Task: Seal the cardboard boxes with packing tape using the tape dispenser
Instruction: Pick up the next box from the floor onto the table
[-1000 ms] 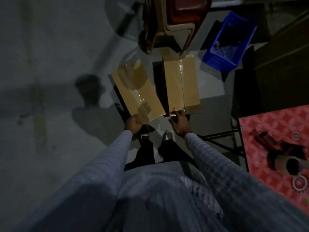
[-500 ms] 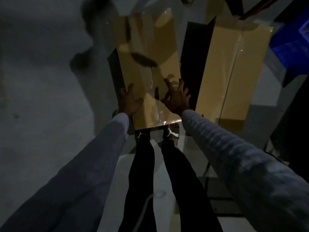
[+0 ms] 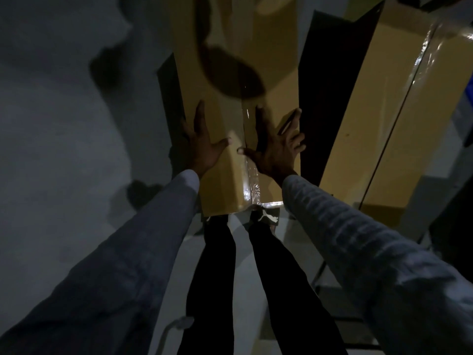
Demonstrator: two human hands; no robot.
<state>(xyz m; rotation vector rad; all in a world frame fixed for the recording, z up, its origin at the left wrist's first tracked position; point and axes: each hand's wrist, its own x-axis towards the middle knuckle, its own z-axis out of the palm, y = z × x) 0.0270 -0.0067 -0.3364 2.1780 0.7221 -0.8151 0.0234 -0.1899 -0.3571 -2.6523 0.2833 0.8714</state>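
Lighting is poor; detail is limited.

Two cardboard boxes stand on the grey floor (image 3: 64,149). The near box (image 3: 230,80) occupies the 12 o'clock position ahead of the person; the second box (image 3: 399,119) stands at 2 o'clock, apart from the first, with a dark gap between them. Each box carries a strip of clear packing tape along its centre seam. On the near box the tape (image 3: 249,180) runs down the seam to the near edge, where it is wrinkled and glossy. On the second box the tape (image 3: 422,55) shows as a shiny band at its far end.

The left hand (image 3: 202,147) lies flat on the near box at 11 o'clock of the seam, fingers spread, thumb pointing toward the seam. It presses on the lid and grasps nothing. The right hand (image 3: 276,147) lies flat at 1 o'clock of the seam, fingers splayed, thumb tip touching the tape line. It too is open and holds nothing. The two thumbs sit just beside each other across the seam.

Both arms wear pale sleeves. Dark trouser legs (image 3: 281,290) and a shoe (image 3: 266,216) show at 6 o'clock, just below the near box's edge.
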